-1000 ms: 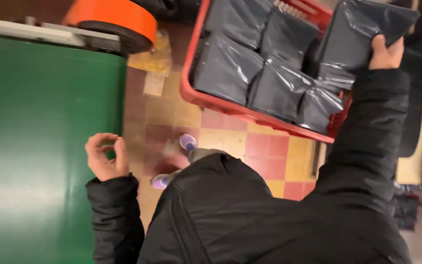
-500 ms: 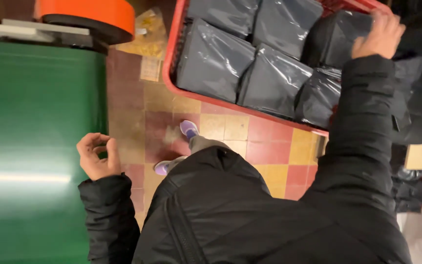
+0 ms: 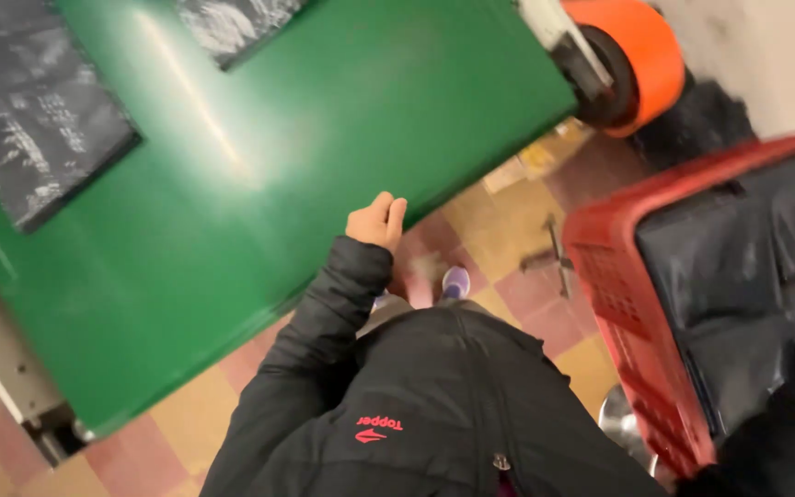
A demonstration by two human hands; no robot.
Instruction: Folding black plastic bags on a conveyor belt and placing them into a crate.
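Head view looks down past my black jacket (image 3: 434, 414) at a green belt (image 3: 259, 156), a red crate (image 3: 641, 331) and a tiled floor (image 3: 526, 276).

As far as I can judge the work, a share is done and a share is left. Two dark bags (image 3: 34, 120) already lie flat on the green belt, one near its far left edge and another at its top edge, well apart from the red crate. More dark bags (image 3: 747, 276) fill the red crate, packed close against its wall, so I reckon most of the load has yet to be moved across.

My left hand (image 3: 376, 221) hangs at the near edge of the green belt, between the belt and the red crate, above the tiled floor. Its grip is narrow: the fingers (image 3: 396, 213) are curled loosely inward and nothing sits in them. Whether the knuckles touch the belt's edge or only hover beside it I cannot tell.

My right hand is out of sight. Only a black sleeve (image 3: 784, 433) shows, at the near corner of the red crate, so I cannot tell how its grip stands or whether it holds anything.

Beyond the far end of the green belt sits an orange roller (image 3: 641, 51). My shoe (image 3: 455, 281) rests on the tiled floor, beside the red crate.
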